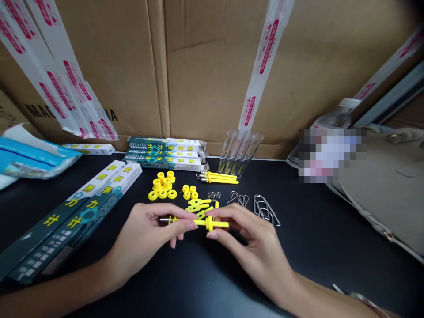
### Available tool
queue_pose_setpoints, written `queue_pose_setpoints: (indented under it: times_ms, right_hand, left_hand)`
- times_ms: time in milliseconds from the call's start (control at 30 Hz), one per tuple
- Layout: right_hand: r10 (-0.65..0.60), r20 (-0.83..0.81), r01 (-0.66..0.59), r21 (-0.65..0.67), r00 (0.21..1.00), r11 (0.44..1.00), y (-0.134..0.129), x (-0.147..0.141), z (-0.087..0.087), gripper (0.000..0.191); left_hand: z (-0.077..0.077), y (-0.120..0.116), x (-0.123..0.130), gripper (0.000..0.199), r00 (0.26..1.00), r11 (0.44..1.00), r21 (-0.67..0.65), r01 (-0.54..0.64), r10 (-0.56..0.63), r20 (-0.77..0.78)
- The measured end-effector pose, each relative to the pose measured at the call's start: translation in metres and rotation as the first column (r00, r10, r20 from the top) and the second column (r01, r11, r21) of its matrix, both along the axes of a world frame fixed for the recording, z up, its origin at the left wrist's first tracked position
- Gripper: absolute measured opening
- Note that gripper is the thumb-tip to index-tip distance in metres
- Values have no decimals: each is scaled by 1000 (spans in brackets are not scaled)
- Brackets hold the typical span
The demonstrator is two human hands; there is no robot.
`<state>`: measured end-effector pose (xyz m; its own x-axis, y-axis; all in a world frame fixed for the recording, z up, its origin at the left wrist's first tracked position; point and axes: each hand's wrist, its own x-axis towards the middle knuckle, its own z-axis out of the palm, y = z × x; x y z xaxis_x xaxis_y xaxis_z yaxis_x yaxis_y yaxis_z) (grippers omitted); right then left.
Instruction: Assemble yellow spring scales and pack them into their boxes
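Grips closed, left hand point(145, 238) and right hand point(255, 247) pinch a yellow plastic rod point(212, 224) between them.

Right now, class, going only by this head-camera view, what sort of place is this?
Probably a small-parts assembly or packing bench: yellow plastic rods and yellow plastic rings laid out on a black tabletop, flat dark-green printed boxes beside them, and brown corrugated cartons behind.
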<state>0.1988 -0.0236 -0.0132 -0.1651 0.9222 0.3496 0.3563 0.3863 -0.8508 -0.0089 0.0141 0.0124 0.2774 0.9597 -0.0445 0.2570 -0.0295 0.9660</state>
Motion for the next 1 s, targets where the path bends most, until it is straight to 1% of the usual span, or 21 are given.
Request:
queue_pose_setpoints:
  times_ms: [167, 200, 300, 333, 433, 567, 633, 733, 800, 867, 933, 967, 1000]
  right_hand:
    - [34, 29, -33, -30, 999, 999, -1, -1, 4, 9]
    - [43, 39, -41, -32, 998, 999, -1, -2, 5, 9]
    - [82, 67, -77, -65, 994, 995, -2, -2, 7, 21]
    - [94, 60, -89, -83, 994, 993, -2, -2, 7, 22]
    - [118, 1, -117, -128, 993, 985, -3, -2, 6, 15]
    - [126, 12, -124, -121, 992, 985, -3, -2, 7, 15]
    - [112, 9, -110, -112, 994, 988, -2, -3, 8, 14]
    - [107, 18, -105, -93, 994, 990, -1, -5, 8, 12]
    - [119, 46, -116, -58, 992, 992, -1, -5, 7, 11]
    - [128, 114, -131, 22, 985, 991, 1, -3, 6, 15]
    - [97, 243, -143, 176, 965, 974, 5, 5, 7, 23]
    - [58, 331, -161, 294, 942, 942, 8, 10, 9, 28]
    - [-16, 408, -169, 413, 913, 895, 13, 18, 12, 32]
  left_hand:
    - [0, -5, 0, 8, 1000, 998, 57, -19, 20, -21]
    - [-1, -5, 0, 7, 1000, 997, 80, -9, 11, -23]
    - [-2, -8, -1, 7, 999, 982, 185, 36, -30, -40]
    - [-3, -8, -1, 7, 998, 976, 211, 50, -40, -54]
    - [-5, -9, -1, 8, 993, 972, 220, 86, -67, -93]
    - [-6, -8, 0, 9, 984, 964, 219, 149, -124, -125]
    - [-7, -8, 0, 7, 978, 953, 249, 174, -137, -159]
    - [-12, -9, -2, 18, 965, 921, 331, 206, -135, -225]
    - [-16, -12, -3, 22, 952, 890, 391, 233, -126, -280]
    - [-17, -13, -5, 26, 941, 859, 441, 258, -119, -318]
    - [-16, -14, -6, 32, 937, 825, 487, 287, -136, -323]
    - [-15, -13, -7, 36, 936, 808, 507, 300, -148, -319]
    - [-14, -13, -7, 40, 936, 791, 527, 310, -155, -317]
